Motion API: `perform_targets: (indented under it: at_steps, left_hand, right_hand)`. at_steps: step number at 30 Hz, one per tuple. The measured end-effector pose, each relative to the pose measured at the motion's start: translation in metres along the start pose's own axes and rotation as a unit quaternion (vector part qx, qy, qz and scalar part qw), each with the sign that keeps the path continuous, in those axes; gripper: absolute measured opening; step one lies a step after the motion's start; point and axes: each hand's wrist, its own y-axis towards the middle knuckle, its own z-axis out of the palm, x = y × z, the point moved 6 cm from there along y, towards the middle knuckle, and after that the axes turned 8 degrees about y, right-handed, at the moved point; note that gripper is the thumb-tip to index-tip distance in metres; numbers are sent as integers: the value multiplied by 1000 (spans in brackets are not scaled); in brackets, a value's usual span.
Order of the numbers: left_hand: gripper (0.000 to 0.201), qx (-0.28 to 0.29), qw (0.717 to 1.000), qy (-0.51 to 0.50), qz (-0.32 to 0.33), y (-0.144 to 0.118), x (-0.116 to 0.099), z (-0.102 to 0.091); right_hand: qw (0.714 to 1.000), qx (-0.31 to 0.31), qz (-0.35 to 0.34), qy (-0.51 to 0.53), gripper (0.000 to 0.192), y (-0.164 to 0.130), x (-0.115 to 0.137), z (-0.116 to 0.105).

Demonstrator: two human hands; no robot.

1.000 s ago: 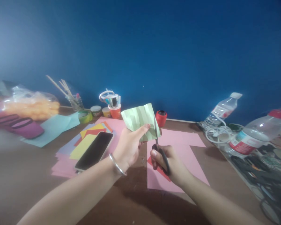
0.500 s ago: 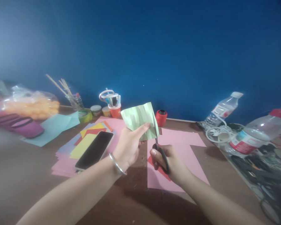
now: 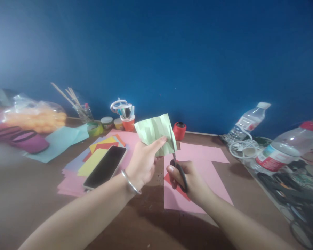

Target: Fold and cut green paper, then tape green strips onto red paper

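1. The left hand [image 3: 142,163] holds a creased pale green paper [image 3: 155,133] up above the middle of the table [image 3: 28,198], its grip pinched shut on the sheet's lower edge, thumb on the near face.
2. The right hand [image 3: 189,180] has its fingers through the black handles of the scissors [image 3: 176,161], grip clamped on them. The blades point up and meet the right edge of the green paper.
3. Under the right hand lies a pink sheet [image 3: 206,163] with a small red scrap [image 3: 177,189] on it.
4. Left of the left wrist, a dark phone [image 3: 105,167] rests on a stack of coloured papers [image 3: 75,173].
5. Along the far edge stand an orange cup of pens [image 3: 127,121] and a red thread spool [image 3: 179,131].
6. Toward the right edge lie two plastic water bottles [image 3: 284,149], tilted.
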Motion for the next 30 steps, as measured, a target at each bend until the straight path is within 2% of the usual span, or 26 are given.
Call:
perform_targets:
  at_steps: [6,11,13,16,18,20,23,25,27,28,30]
  left_hand:
    - [19,2,1000,-1,1,0,1,0]
    - [24,-29,999,-16,7,3,-2,-5]
    - [26,-33,999,-18,20,5,-7,-8]
    - [28,-46,998,-9,34,7,-12,-16]
    - [28,-52,998,-3,39,8,-14,-20]
    - [27,-43,999,9,31,9,-13,-21]
    - [24,13,998,43,-34,9,2,-14]
    - [22,42,994,58,-84,6,20,-9]
    - [21,54,990,66,-110,1,38,-7]
    - [20,72,987,71,-121,-3,47,-6]
    - [22,90,983,70,-144,-11,65,-5]
  right_hand:
    - [1000,10,4,0,46,0,-2,1]
    - [996,77,10,-33,36,-3,8,1]
    - [989,105,38,-96,32,-6,12,-11]
    - [963,118,78,-231,37,-9,12,-47]
    - [942,98,102,-305,48,-9,4,-76]
    - [917,84,103,-377,41,-7,-9,-98]
    - [880,56,63,-468,24,-4,-31,-116]
    - [876,65,68,-474,33,-6,-44,-119]
    - [876,47,88,-472,41,-10,-49,-120]
    - [875,23,94,-475,40,-12,-47,-120]
    - [873,-53,74,-480,25,-15,-36,-115]
